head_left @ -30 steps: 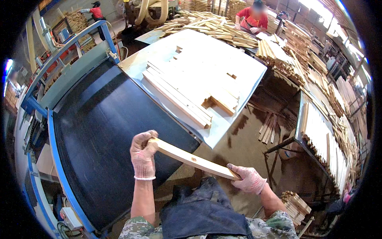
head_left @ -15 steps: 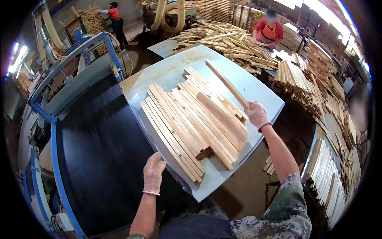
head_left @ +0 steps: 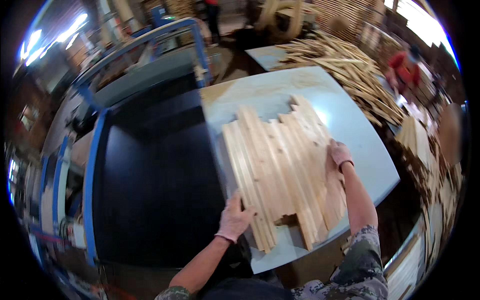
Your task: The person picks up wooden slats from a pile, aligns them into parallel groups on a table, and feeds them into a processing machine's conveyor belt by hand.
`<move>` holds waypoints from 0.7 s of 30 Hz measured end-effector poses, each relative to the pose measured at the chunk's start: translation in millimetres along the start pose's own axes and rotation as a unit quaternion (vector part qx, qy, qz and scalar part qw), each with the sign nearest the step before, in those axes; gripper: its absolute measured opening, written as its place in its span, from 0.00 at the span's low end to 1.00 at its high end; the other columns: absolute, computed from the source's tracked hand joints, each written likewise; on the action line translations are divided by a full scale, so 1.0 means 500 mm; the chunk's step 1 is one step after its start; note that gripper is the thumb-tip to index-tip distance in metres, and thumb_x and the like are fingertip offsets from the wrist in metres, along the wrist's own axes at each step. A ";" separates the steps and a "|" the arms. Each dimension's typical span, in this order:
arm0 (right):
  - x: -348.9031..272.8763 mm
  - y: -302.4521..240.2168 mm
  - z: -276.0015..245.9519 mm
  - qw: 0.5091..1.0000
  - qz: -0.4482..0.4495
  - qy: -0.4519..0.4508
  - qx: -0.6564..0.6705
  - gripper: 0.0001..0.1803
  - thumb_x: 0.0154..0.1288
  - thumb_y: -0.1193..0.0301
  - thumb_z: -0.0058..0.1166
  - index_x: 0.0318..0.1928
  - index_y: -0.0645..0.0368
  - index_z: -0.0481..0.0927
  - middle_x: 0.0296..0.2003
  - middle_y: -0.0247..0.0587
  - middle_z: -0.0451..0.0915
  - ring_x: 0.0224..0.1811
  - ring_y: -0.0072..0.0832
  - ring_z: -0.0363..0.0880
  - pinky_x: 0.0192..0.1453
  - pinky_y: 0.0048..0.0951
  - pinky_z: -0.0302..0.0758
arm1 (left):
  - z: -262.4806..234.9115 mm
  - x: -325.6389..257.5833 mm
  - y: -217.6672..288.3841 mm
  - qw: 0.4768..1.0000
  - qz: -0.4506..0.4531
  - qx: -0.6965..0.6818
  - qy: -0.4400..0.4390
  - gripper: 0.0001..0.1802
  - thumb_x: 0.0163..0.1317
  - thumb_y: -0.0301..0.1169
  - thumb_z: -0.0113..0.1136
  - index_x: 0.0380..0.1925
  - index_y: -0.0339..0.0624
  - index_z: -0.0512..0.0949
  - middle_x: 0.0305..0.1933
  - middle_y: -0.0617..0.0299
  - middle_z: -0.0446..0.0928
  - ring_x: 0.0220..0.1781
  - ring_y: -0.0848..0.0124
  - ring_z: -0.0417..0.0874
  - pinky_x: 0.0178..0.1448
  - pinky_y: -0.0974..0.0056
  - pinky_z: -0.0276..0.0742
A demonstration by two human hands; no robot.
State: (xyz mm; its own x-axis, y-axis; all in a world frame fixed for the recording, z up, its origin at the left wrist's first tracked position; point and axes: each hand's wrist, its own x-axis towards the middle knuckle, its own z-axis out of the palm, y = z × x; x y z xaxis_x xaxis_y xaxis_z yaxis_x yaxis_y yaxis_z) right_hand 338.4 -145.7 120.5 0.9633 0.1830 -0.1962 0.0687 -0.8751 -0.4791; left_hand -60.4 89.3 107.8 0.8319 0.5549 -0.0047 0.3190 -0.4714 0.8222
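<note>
Wooden strips (head_left: pixel 280 170) lie side by side on the pale blue table (head_left: pixel 367 172), centre of the frame, long sides roughly lined up, ends uneven at top and bottom. Notch at the lower end, where some strips stop short of their neighbours. Your gloved left hand (head_left: pixel 235 219) is at the lower left edge of the batch: fingers and thumb apart, thumb reaching over the outer strips. Your gloved right hand (head_left: pixel 341 153) is at the right edge, fingers on the outermost wood; blur there, can't tell if they're clamped on a strip or just pressing. Black flat surface (head_left: pixel 155 190) fills the left of the frame, just beside the table, with a blue rail (head_left: pixel 92 190) down its far left side. Upper right: loose wood pile (head_left: pixel 345 70), and a person in red (head_left: pixel 404 72) near it.
</note>
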 end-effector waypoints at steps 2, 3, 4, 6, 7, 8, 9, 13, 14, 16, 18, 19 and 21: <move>0.030 0.035 0.053 0.997 0.011 0.073 -0.033 0.36 0.74 0.41 0.42 0.57 0.62 0.84 0.60 0.61 0.82 0.67 0.57 0.76 0.72 0.47 0.71 | 0.025 0.000 -0.032 1.000 0.009 0.012 0.024 0.41 0.60 0.43 0.70 0.70 0.40 0.67 0.58 0.36 0.77 0.60 0.39 0.80 0.63 0.44 0.80; 0.023 0.039 0.056 0.998 0.018 0.064 -0.022 0.37 0.73 0.41 0.43 0.54 0.64 0.85 0.57 0.62 0.83 0.64 0.58 0.78 0.68 0.47 0.72 | 0.032 -0.004 -0.041 0.999 -0.004 0.021 0.030 0.42 0.60 0.44 0.70 0.71 0.40 0.66 0.59 0.36 0.76 0.60 0.38 0.80 0.63 0.44 0.80; 0.004 0.031 0.046 0.998 0.023 0.053 -0.013 0.38 0.72 0.40 0.44 0.52 0.66 0.85 0.54 0.63 0.84 0.61 0.59 0.80 0.65 0.48 0.74 | 0.012 -0.006 -0.025 0.997 -0.070 0.019 0.005 0.44 0.61 0.46 0.70 0.73 0.39 0.64 0.59 0.37 0.76 0.60 0.39 0.81 0.62 0.45 0.81; -0.042 0.003 0.048 0.998 0.011 0.054 -0.011 0.36 0.71 0.41 0.47 0.47 0.66 0.86 0.48 0.65 0.85 0.53 0.61 0.82 0.58 0.50 0.76 | -0.015 -0.024 -0.043 0.997 -0.067 0.020 0.041 0.44 0.62 0.47 0.69 0.73 0.37 0.65 0.59 0.37 0.76 0.60 0.41 0.81 0.62 0.47 0.81; -0.045 0.000 0.063 0.999 -0.013 0.050 -0.008 0.34 0.70 0.43 0.48 0.45 0.66 0.86 0.46 0.66 0.84 0.51 0.61 0.82 0.57 0.50 0.76 | -0.024 -0.030 -0.040 0.995 -0.073 0.020 0.059 0.43 0.62 0.47 0.69 0.72 0.37 0.66 0.58 0.38 0.77 0.59 0.42 0.82 0.62 0.47 0.81; -0.049 -0.002 0.079 0.998 -0.036 0.047 -0.005 0.33 0.70 0.44 0.49 0.44 0.66 0.86 0.44 0.67 0.84 0.50 0.62 0.81 0.55 0.50 0.76 | -0.035 -0.035 -0.046 0.993 -0.075 0.030 0.085 0.42 0.61 0.46 0.69 0.71 0.38 0.67 0.56 0.40 0.77 0.57 0.44 0.82 0.62 0.48 0.81; -0.051 -0.001 0.090 0.998 -0.053 0.041 -0.003 0.32 0.69 0.45 0.51 0.43 0.66 0.85 0.43 0.67 0.84 0.48 0.63 0.81 0.54 0.50 0.76 | -0.043 -0.045 -0.056 0.991 -0.079 0.041 0.105 0.40 0.61 0.44 0.69 0.70 0.40 0.68 0.54 0.41 0.78 0.56 0.46 0.83 0.61 0.48 0.81; -0.182 -0.117 0.162 0.992 -0.123 0.001 0.038 0.26 0.66 0.52 0.53 0.39 0.67 0.84 0.39 0.67 0.83 0.46 0.65 0.79 0.53 0.51 0.76 | -0.168 -0.114 -0.151 0.980 -0.090 0.088 0.157 0.35 0.61 0.44 0.68 0.66 0.38 0.72 0.49 0.44 0.79 0.53 0.49 0.82 0.62 0.48 0.80; -0.228 -0.148 0.205 0.990 -0.139 -0.010 0.032 0.26 0.66 0.52 0.54 0.39 0.67 0.83 0.40 0.66 0.83 0.47 0.65 0.79 0.53 0.52 0.76 | -0.236 -0.133 -0.182 0.978 -0.110 0.092 0.150 0.36 0.61 0.44 0.68 0.66 0.37 0.72 0.50 0.43 0.80 0.54 0.49 0.82 0.63 0.48 0.79; -0.287 -0.210 0.291 0.981 -0.188 -0.043 0.020 0.25 0.67 0.52 0.54 0.37 0.65 0.83 0.41 0.63 0.83 0.48 0.62 0.79 0.54 0.52 0.76 | -0.327 -0.187 -0.265 0.962 -0.105 0.145 0.208 0.40 0.62 0.44 0.67 0.70 0.34 0.70 0.56 0.40 0.80 0.58 0.48 0.82 0.65 0.49 0.78; -0.352 -0.272 0.367 0.948 -0.312 -0.060 -0.032 0.23 0.68 0.52 0.56 0.36 0.63 0.84 0.42 0.59 0.84 0.50 0.58 0.80 0.54 0.50 0.77 | -0.418 -0.230 -0.346 0.943 -0.132 0.200 0.233 0.42 0.63 0.51 0.66 0.70 0.36 0.69 0.54 0.41 0.81 0.56 0.45 0.83 0.62 0.46 0.79; -0.400 -0.311 0.394 0.907 -0.408 -0.062 -0.082 0.23 0.68 0.52 0.57 0.36 0.62 0.85 0.43 0.57 0.84 0.51 0.55 0.80 0.54 0.49 0.78 | -0.476 -0.249 -0.362 0.936 -0.156 0.226 0.221 0.43 0.63 0.54 0.65 0.71 0.37 0.69 0.55 0.42 0.81 0.56 0.45 0.83 0.62 0.45 0.79; -0.531 -0.437 0.436 0.938 -0.323 -0.099 0.080 0.22 0.64 0.56 0.62 0.34 0.68 0.84 0.31 0.58 0.84 0.36 0.49 0.84 0.44 0.45 0.78 | -0.577 -0.279 -0.406 0.906 -0.229 0.320 0.157 0.45 0.64 0.58 0.63 0.72 0.38 0.68 0.55 0.43 0.81 0.56 0.45 0.84 0.61 0.44 0.79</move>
State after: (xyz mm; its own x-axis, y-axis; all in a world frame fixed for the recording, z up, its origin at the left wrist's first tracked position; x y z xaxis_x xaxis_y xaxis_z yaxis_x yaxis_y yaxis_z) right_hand 10.9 94.5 91.1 0.6660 0.7453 0.0320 0.5663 -0.4772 -0.6720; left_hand -371.9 305.4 105.5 0.4078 0.9129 -0.0173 0.8794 -0.3876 0.2766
